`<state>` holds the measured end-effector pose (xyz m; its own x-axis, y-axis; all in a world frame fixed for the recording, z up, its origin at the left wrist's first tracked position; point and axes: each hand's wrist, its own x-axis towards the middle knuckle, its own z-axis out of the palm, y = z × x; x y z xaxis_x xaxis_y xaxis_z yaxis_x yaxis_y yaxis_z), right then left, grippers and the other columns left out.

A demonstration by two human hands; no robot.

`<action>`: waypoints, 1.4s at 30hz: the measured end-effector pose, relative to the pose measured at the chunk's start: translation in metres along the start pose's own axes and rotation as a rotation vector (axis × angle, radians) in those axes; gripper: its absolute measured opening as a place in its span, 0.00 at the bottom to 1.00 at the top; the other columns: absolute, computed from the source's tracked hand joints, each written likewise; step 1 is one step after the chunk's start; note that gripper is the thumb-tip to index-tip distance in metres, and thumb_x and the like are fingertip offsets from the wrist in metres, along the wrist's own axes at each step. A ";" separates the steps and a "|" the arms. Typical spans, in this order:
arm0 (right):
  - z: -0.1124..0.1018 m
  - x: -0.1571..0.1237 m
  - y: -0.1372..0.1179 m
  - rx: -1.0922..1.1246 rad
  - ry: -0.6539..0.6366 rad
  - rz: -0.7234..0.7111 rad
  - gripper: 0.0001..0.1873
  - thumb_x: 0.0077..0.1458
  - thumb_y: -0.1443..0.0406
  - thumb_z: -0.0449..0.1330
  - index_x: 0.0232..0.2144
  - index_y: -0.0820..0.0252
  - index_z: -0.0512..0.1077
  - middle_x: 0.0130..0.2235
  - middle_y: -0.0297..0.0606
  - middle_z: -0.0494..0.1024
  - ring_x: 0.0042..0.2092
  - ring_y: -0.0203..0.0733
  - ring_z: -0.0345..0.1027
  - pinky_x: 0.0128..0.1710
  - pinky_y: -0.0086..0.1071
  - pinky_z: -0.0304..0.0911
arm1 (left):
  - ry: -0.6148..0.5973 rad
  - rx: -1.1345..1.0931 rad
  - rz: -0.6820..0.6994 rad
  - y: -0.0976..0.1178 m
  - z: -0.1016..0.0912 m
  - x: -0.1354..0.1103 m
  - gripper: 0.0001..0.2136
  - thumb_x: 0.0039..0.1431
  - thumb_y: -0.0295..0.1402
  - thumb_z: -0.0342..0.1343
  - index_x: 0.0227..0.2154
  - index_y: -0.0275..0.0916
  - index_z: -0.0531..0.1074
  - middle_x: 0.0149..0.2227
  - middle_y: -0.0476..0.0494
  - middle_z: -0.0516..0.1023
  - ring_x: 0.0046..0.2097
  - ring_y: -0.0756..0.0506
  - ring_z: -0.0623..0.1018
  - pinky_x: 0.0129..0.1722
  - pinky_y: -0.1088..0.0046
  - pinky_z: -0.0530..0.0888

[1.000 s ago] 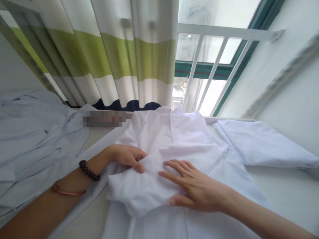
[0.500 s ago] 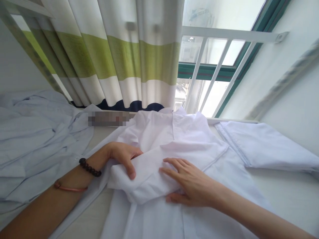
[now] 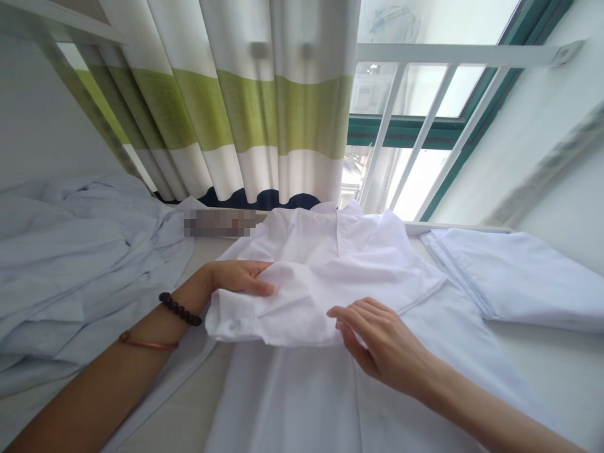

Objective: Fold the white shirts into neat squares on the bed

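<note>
A white shirt [image 3: 302, 390] lies spread face up on a pale table, collar toward the window. Its left sleeve [image 3: 278, 311] is folded across the chest. My left hand [image 3: 238, 277] pinches the upper edge of that folded sleeve, thumb on top, fingers tucked beneath the cloth. My right hand [image 3: 377, 336] hovers at the sleeve's right end, fingers curled and slightly apart, fingertips just touching the fabric. The shirt's other sleeve [image 3: 514, 283] stretches out flat to the right. A dark bead bracelet and a thin copper bangle circle my left wrist.
A heap of pale blue garments [image 3: 70, 270] fills the table's left side. A green, white and navy striped curtain [image 3: 236, 119] hangs behind, beside a window with white bars [image 3: 415, 145]. A white wall rises on the right.
My left hand slid the folded sleeve up toward the collar. My right hand lifted off the cloth, drew back to the right and curled its fingers. The view shifted slightly.
</note>
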<state>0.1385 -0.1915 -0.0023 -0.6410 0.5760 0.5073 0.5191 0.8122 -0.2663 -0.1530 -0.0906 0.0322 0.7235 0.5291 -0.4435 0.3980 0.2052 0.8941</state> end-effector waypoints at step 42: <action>0.080 0.044 -0.069 0.015 -0.248 -0.085 0.12 0.63 0.65 0.52 0.28 0.60 0.67 0.26 0.32 0.74 0.28 0.37 0.64 0.28 0.33 0.53 | -0.188 0.463 -0.161 0.003 -0.002 -0.002 0.21 0.38 0.29 0.69 0.39 0.36 0.72 0.36 0.49 0.80 0.39 0.43 0.77 0.38 0.70 0.73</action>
<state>0.0298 -0.2151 -0.0271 -0.8020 0.5089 0.3127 0.4500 0.8590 -0.2440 -0.1542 -0.0893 0.0361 0.7043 0.3553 -0.6147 0.6896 -0.1364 0.7113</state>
